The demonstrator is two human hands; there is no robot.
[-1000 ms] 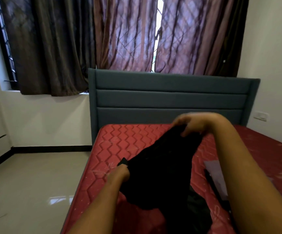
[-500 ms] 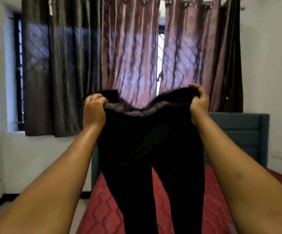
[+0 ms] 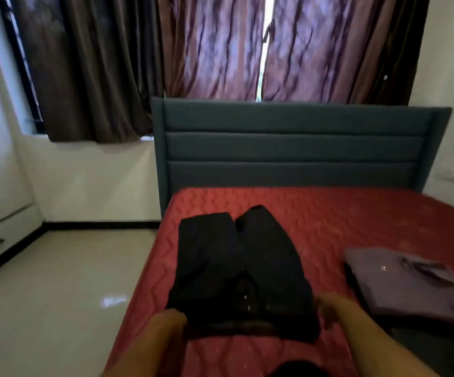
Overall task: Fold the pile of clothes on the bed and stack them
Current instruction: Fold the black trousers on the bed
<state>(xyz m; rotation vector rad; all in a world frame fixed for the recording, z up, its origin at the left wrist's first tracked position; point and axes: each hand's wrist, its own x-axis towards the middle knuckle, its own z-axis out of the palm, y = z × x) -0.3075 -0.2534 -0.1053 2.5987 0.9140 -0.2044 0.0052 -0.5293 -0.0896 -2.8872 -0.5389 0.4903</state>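
Note:
Black trousers (image 3: pixel 236 268) lie spread flat on the red mattress (image 3: pixel 329 219), legs pointing toward the headboard and waistband nearest me. My left hand (image 3: pixel 171 321) grips the waistband's left corner. My right hand (image 3: pixel 329 308) holds the right corner; its fingers are blurred and partly tucked behind the cloth. A folded grey-purple garment (image 3: pixel 405 284) rests on a darker folded piece on the mattress at the right. A bit of black cloth (image 3: pixel 293 371) shows at the bottom edge.
A padded teal headboard (image 3: pixel 296 142) stands at the far end of the bed, with dark curtains (image 3: pixel 215 50) behind it. Shiny tiled floor (image 3: pixel 57 295) lies left of the bed. A white wall with a socket (image 3: pixel 448 176) is on the right.
Half a second ago both hands held the trousers up by the waistband in front of the curtains. Now the trousers are laid flat on the mattress and my hands are low at the waistband.

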